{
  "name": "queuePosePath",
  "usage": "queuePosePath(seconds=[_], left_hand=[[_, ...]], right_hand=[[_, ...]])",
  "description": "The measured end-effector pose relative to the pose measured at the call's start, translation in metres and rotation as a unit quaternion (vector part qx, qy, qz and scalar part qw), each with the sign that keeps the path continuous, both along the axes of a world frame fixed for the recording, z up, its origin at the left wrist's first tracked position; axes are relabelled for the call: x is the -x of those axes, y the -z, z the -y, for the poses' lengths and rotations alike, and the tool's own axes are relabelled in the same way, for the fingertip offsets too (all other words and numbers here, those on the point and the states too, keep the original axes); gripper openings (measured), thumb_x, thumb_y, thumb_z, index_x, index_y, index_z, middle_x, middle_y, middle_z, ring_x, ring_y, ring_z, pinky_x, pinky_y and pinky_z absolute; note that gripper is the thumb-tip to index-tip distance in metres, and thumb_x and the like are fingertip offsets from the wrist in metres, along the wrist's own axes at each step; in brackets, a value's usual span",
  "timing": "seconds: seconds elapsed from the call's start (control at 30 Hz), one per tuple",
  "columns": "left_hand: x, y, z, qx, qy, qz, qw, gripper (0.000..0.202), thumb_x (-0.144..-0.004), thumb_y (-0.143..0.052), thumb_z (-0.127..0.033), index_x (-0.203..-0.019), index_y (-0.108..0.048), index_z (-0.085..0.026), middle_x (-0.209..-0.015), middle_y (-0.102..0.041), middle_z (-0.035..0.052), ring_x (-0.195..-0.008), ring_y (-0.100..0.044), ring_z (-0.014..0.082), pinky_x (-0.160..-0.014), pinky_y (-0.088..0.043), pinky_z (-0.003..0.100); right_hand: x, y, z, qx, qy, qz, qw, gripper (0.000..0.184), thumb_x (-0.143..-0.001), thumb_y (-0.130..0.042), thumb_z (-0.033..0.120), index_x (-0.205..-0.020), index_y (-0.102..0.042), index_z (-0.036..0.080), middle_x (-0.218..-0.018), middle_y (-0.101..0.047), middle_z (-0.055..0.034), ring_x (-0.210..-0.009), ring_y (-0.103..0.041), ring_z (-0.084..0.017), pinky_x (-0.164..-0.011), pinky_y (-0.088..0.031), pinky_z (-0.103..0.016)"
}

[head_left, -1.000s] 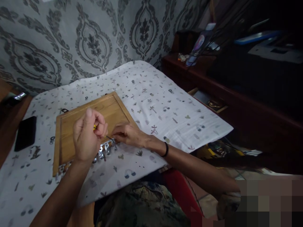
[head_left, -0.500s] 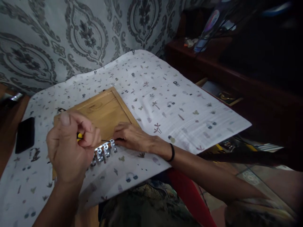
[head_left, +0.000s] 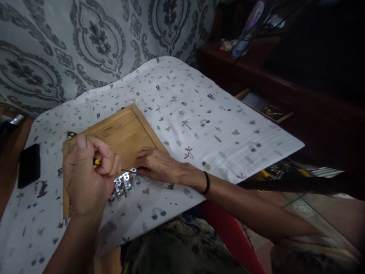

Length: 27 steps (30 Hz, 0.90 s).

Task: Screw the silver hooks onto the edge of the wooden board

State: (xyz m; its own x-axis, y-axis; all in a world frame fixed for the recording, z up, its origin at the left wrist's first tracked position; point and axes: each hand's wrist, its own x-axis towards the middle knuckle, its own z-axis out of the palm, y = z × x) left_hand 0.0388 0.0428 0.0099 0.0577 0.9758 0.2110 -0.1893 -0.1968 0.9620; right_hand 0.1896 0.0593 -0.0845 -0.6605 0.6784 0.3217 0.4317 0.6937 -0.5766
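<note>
My left hand (head_left: 88, 175) is closed in a fist round a screwdriver (head_left: 97, 162) with a yellow and black handle. Its thin shaft points right, with the tip at the right end of a silver metal hook rail (head_left: 125, 177). Several hooks hang from this rail along the near edge of a wooden board (head_left: 122, 131), which lies flat with a raised frame. My right hand (head_left: 152, 164) rests over the board's near right edge, fingers curled and pinching at the rail's right end. The left hand and wrist hide the board's near left part.
A white patterned cloth (head_left: 182, 125) covers the table under the board. A black phone (head_left: 29, 166) lies at the left. Beyond the table's right side are an open drawer (head_left: 275, 110) and a dark shelf with a clear bottle (head_left: 248, 32). A patterned wall stands behind.
The whole view has shifted slightly. My left fist has turned a little round the screwdriver, whose tip stays at the rail's end. My right hand keeps its place.
</note>
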Motion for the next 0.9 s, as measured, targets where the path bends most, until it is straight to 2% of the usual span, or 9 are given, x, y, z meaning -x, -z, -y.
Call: queuePosePath(seconds=[0.3,0.47,0.67,0.83,0.9], left_hand=[[-0.003,0.001,-0.005,-0.012,0.033,0.001,0.999,0.047,-0.094,-0.071,-0.052,-0.062,-0.059,-0.019,-0.041,-0.021,-0.0091,-0.037,-0.008,0.0057,-0.038,-0.012,0.025],[-0.002,-0.002,-0.006,-0.003,0.076,-0.001,0.997,0.050,-0.096,-0.068,-0.050,-0.059,-0.056,-0.019,-0.042,-0.016,-0.0086,-0.037,-0.006,0.0053,-0.037,-0.010,0.024],[0.004,0.000,-0.012,0.002,0.174,0.001,0.985,0.053,-0.098,-0.064,-0.052,-0.057,-0.056,-0.019,-0.044,-0.013,-0.0086,-0.036,-0.005,0.0047,-0.037,-0.008,0.023],[0.011,0.002,-0.029,-0.021,0.335,0.026,0.942,0.053,-0.102,-0.059,-0.049,-0.060,-0.057,-0.017,-0.044,-0.014,-0.0098,-0.032,-0.006,0.0030,-0.034,-0.009,0.020],[0.013,0.003,-0.033,-0.027,0.355,0.028,0.934,0.054,-0.103,-0.058,-0.049,-0.060,-0.056,-0.017,-0.044,-0.015,-0.0099,-0.032,-0.007,0.0032,-0.034,-0.010,0.021]], right_hand=[[0.000,-0.001,0.000,-0.008,-0.001,0.011,1.000,0.014,-0.099,-0.063,0.012,-0.091,-0.074,0.013,-0.092,-0.069,-0.0071,-0.093,-0.059,-0.020,-0.083,-0.044,-0.032],[0.000,-0.001,0.000,-0.008,-0.001,0.013,1.000,0.014,-0.099,-0.063,0.012,-0.089,-0.072,0.013,-0.091,-0.069,-0.0074,-0.093,-0.059,-0.020,-0.084,-0.045,-0.032],[0.002,-0.006,-0.001,0.022,0.004,-0.022,1.000,0.017,-0.100,-0.059,0.012,-0.087,-0.070,0.014,-0.092,-0.068,-0.0077,-0.093,-0.059,-0.020,-0.085,-0.046,-0.033],[0.007,-0.017,-0.002,0.083,-0.038,-0.101,0.991,0.012,-0.096,-0.060,0.012,-0.086,-0.066,0.015,-0.092,-0.067,-0.0050,-0.086,-0.059,-0.017,-0.080,-0.046,-0.029],[0.009,-0.020,-0.004,0.101,-0.062,-0.123,0.985,0.012,-0.098,-0.061,0.017,-0.088,-0.066,0.015,-0.092,-0.067,-0.0045,-0.084,-0.060,-0.016,-0.077,-0.046,-0.028]])
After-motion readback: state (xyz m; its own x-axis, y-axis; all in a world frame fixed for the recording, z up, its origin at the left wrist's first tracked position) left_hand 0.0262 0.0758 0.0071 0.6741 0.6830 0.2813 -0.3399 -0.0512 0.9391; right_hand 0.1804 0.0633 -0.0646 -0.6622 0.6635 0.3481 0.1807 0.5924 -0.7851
